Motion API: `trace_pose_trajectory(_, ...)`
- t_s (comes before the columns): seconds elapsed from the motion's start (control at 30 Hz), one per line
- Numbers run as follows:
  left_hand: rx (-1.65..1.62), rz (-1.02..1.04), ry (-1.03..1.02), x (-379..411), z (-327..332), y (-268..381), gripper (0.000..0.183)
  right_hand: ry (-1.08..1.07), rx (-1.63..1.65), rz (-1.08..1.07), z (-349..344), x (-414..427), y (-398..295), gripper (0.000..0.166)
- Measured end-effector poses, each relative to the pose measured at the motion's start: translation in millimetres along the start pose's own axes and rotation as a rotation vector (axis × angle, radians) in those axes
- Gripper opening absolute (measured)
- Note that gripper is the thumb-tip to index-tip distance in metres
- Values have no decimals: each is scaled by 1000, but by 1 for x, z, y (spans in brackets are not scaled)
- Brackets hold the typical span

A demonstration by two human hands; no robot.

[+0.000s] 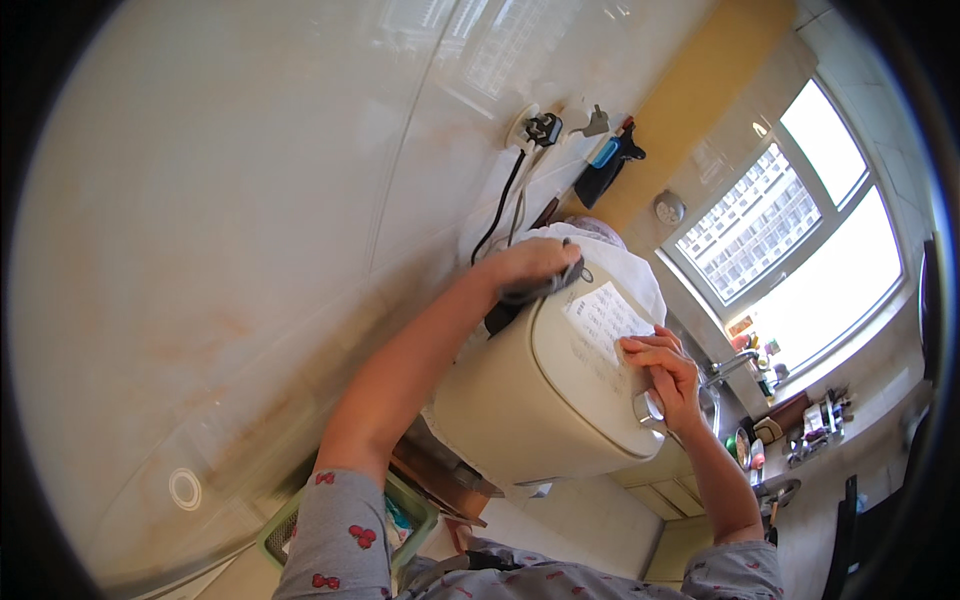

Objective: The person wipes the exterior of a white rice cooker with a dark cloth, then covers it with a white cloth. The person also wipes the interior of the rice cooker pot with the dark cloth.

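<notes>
A cream-coloured countertop appliance point(495, 405) with a rounded lid stands before me; its exact kind I cannot tell. My left hand point(536, 262) is closed around a dark, blurred looped thing, perhaps a cord, at the back end of the lid. My right hand point(667, 371) rests with its fingertips on the lid, by the edge of a white paper sheet point(604, 315) that bears writing. Below that palm is a silvery knob point(646, 409) at the lid's front. A white cloth or bag point(634, 270) lies behind the appliance.
Black and pale plugs point(544, 129) with cords are at the tiled wall to the left. A green basket point(420, 525) stands low beside a wooden piece of furniture point(442, 480). Beyond my right hand are a sink faucet point(731, 364), dishes and a window point(810, 225).
</notes>
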State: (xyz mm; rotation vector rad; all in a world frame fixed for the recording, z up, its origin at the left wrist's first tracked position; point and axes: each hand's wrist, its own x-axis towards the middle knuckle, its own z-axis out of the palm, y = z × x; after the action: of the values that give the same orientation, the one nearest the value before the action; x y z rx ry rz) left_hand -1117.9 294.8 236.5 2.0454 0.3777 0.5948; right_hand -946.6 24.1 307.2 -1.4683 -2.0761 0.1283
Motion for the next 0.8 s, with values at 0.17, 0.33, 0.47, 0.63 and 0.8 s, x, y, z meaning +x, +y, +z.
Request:
trace_pose_trajectory(0.17, -212, 105, 349, -116, 35, 42, 50, 4, -2, 31, 1, -7, 2, 27)
trace_pose_trajectory(0.33, -44, 437, 609, -165, 65, 45, 51, -19, -7, -1, -1, -6, 5, 28)
trace_pose_trajectory(0.47, -195, 287, 303, -120, 33, 50, 49, -25, 0, -9, -4, -8, 4, 30)
trace_pose_trajectory(0.63, -166, 183, -50, 4, 9, 7, 51, -29, -9, -6, -2, -4, 0, 31)
trace_pose_trajectory(0.8, 67, -57, -64, 38, 5, 1, 57, -15, -14, 18, -1, 5, -7, 31)
